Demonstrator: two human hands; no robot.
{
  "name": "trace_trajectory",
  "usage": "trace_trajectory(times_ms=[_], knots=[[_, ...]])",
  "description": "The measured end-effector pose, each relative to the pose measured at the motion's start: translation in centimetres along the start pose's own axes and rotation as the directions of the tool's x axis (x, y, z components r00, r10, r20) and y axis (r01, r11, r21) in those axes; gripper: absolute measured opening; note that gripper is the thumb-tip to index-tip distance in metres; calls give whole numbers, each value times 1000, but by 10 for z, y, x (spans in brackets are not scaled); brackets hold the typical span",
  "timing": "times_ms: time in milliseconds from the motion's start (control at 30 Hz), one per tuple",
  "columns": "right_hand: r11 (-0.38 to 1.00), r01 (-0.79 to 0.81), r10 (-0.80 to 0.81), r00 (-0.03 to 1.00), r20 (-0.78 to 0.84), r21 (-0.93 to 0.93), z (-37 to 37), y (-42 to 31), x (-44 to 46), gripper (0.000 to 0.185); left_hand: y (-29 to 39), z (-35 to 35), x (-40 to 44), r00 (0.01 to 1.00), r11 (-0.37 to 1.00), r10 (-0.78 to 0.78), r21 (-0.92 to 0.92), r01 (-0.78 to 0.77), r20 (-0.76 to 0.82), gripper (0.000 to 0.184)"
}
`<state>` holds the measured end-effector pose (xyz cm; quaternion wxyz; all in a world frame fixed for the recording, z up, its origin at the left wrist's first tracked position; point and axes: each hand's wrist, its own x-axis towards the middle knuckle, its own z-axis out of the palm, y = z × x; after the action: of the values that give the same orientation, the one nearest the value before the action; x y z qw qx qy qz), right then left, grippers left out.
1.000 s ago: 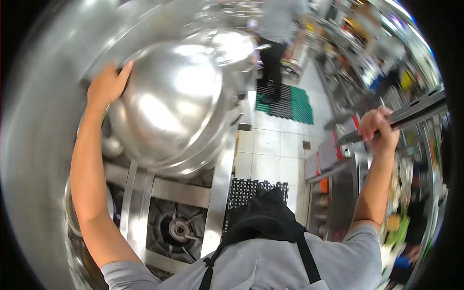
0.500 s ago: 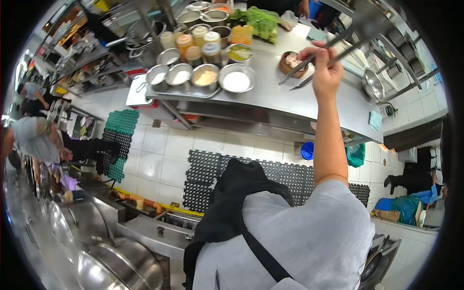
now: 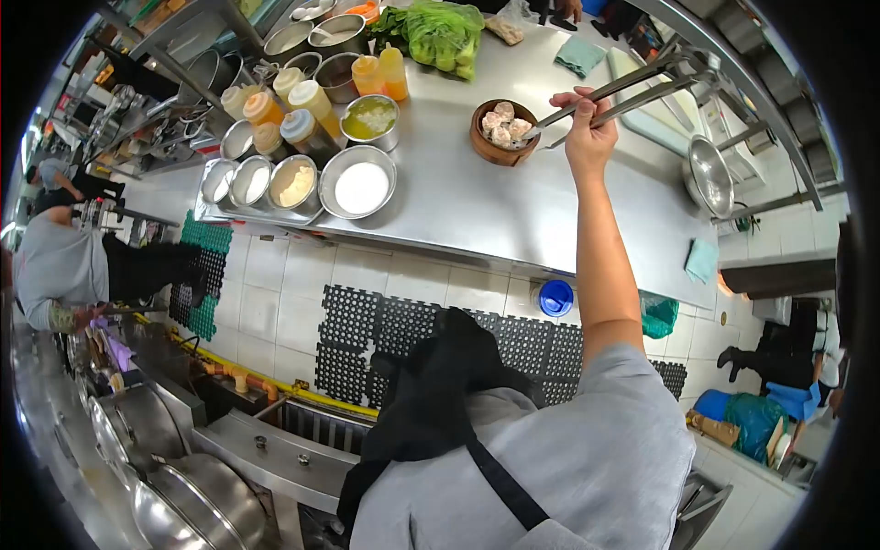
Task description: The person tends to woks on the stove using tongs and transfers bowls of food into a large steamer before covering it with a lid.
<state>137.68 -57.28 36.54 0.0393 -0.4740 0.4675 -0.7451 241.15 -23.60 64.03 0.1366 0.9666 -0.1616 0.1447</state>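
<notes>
My right hand (image 3: pixel 589 137) is wrapped round a pair of long metal tongs (image 3: pixel 642 90) above the steel table. The tongs' tips point left, just at the right rim of a round brown steamer basket (image 3: pixel 500 154). Several pale dumplings (image 3: pixel 503 125) sit inside the basket; whether the tips touch one cannot be made out. My left hand is out of view.
Left on the steel table (image 3: pixel 458 206) stand a bowl of white powder (image 3: pixel 361 189), metal pots and squeeze bottles (image 3: pixel 309 131). Bagged greens (image 3: pixel 445 41) lie behind. A metal bowl (image 3: pixel 709 176) is at right. Large pots (image 3: pixel 211 500) stand lower left; a co-worker (image 3: pixel 69 266) is at left.
The view has swung from the stove to the table and closer to it. The tongs' tips are now at the basket's rim. My left hand, earlier on a large metal lid or bowl, has left the view.
</notes>
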Motion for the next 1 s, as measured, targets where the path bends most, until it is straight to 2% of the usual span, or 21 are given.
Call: trace_trajectory(times_ms=[67, 133, 200, 267, 300, 333, 367, 400, 433, 467, 500, 567, 600, 633, 667, 700, 733, 767, 833, 967, 1000], knots=[[999, -23, 23, 1000, -3, 39, 4, 13, 0, 30, -6, -14, 0, 1000, 998, -7, -60, 6, -23, 69], [979, -191, 199, 972, 126, -72, -1, 39, -6, 30, -16, -28, 5, 999, 993, -4, -115, 0, -34, 69], [982, -186, 189, 980, 69, -36, 10, 49, -6, 33, -32, -34, 13, 999, 981, 24, -193, -31, -37, 69], [899, -409, 414, 910, -3, -153, 13, 54, -6, 35, -48, -27, 20, 998, 963, 57, -261, -63, -31, 70], [946, -287, 282, 958, -58, -147, 18, 61, -9, 36, -41, -28, -1, 998, 950, 61, -306, -60, -7, 71], [929, -334, 319, 941, -114, -158, 24, 49, -9, 35, -60, -25, 32, 989, 987, -56, -140, 75, 135, 83], [891, -376, 351, 926, -138, -255, 23, 37, -8, 35, -55, -16, 15, 999, 982, -1, -187, -7, -41, 84], [858, -262, 220, 965, -143, -441, 10, 59, -6, 34, -63, -16, 26, 988, 991, -30, -124, 49, 151, 81], [853, -36, -37, 991, -129, -520, -3, 80, -10, 20, -84, -3, 37, 989, 989, 150, 7, -150, 12, 76], [973, -231, 229, 967, -110, 3, -19, 90, -15, 35, -108, 11, 46, 976, 970, 217, -104, -218, -20, 71], [955, -292, 294, 955, -31, 47, -36, 90, -17, 51, -104, 9, 28, 987, 988, 154, -20, -155, -39, 68], [939, -343, 343, 939, 3, -39, -56, 69, -19, 51, -83, -4, -16, 997, 993, 60, -100, -56, 47, 66], [952, -283, 288, 957, 28, -116, -60, 49, -20, 43, -75, 2, -37, 980, 995, 20, -94, -39, -200, 70], [908, -368, 371, 928, -22, -198, -60, 32, -16, 24, -86, 2, -30, 990, 999, -40, -12, 39, -135, 74], [865, -461, 450, 887, -101, -196, -32, -19, -19, 20, -76, 2, -41, 981, 996, -93, -18, 91, -170, 73], [895, -446, 446, 895, 21, 2, -31, -36, -21, 21, -75, 8, -43, 960, 994, -106, 12, 113, -259, 70], [877, -480, 481, 875, 57, -32, -39, -34, -17, 23, -74, 10, -44, 966, 993, -120, -30, 117, -228, 70], [896, -444, 443, 894, 61, -5, -1, -94, -28, 40, -73, 14, -38, 973, 991, -122, -76, 109, -196, 69], [900, -436, 430, 891, 144, 11, 34, -147, -37, 45, -83, 30, -15, 976, 996, -36, -87, 17, -216, 69], [888, -435, 366, 864, 346, 147, 101, -211, -60, 47, -78, 45, 25, 955, 992, 106, 94, -83, -277, 71], [887, -433, 356, 863, 359, 159, 123, -225, -68, 47, -68, 40, 29, 982, 986, 87, 152, -61, -165, 72]])
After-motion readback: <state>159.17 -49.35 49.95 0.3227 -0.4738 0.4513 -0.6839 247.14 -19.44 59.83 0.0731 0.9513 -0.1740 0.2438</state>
